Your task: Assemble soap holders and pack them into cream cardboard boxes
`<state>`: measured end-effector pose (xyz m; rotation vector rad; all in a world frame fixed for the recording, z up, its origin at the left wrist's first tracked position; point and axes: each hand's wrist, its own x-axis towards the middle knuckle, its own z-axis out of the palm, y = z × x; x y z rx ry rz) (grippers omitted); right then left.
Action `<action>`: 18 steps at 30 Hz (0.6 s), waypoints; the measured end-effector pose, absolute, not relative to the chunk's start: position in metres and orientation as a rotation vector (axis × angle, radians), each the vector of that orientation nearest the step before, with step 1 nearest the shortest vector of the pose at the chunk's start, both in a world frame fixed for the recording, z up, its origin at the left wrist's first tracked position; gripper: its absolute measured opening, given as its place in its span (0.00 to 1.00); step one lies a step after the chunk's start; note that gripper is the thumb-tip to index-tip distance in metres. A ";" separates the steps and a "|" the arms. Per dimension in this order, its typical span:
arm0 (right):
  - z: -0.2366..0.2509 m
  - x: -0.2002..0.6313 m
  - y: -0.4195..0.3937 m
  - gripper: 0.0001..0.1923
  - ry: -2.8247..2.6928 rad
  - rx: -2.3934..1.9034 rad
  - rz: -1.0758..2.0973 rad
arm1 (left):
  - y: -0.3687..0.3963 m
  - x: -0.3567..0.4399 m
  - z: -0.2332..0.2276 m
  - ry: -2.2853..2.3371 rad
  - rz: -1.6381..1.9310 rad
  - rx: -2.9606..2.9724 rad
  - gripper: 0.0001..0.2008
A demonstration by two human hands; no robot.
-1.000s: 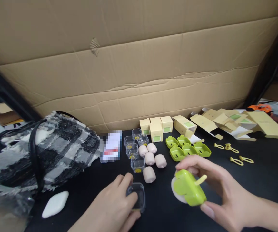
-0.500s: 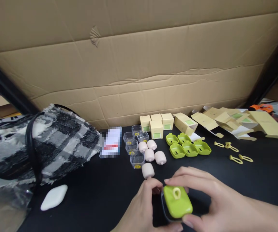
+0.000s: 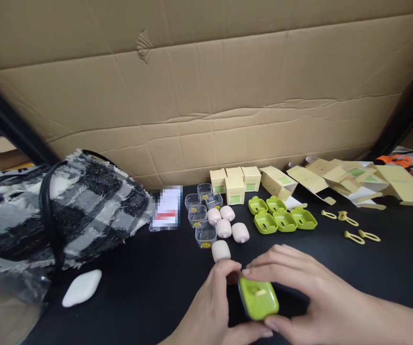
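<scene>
A small container with a glossy green lid (image 3: 267, 303) is between my two hands near the bottom of the view. A pale yellow loop (image 3: 260, 293) sticks out of the lid's top. Under the lid, a dark, see-through side of a clear cup shows along the left edge. My left hand (image 3: 210, 306) wraps around the left side, thumb below. Its fingertips are partly hidden behind the container. My right hand (image 3: 312, 290) grips the lid's right side, fingers at the far edge and thumb at the near corner. Just beyond the hands lies a pale pink rounded block (image 3: 221, 251).
Several clear cups (image 3: 205, 233), more pink blocks (image 3: 240, 232) and green lids (image 3: 266, 223) stand beyond. Yellow loops (image 3: 353, 237) lie right. Small boxes (image 3: 234, 191) and opened cartons (image 3: 361, 177) line the cardboard. A checked bag (image 3: 95, 206) and white object (image 3: 82, 287) are left.
The container has tilted and shifted slightly left between my hands. Its yellow loop, upright before, now appears low and foreshortened. Both hands keep their hold.
</scene>
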<state>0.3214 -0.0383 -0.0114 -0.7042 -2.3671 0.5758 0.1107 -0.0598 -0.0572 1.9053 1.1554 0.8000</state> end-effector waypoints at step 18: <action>0.006 0.329 -0.044 0.18 -2.669 -0.776 0.310 | -0.067 0.107 -0.069 1.103 0.781 1.740 0.28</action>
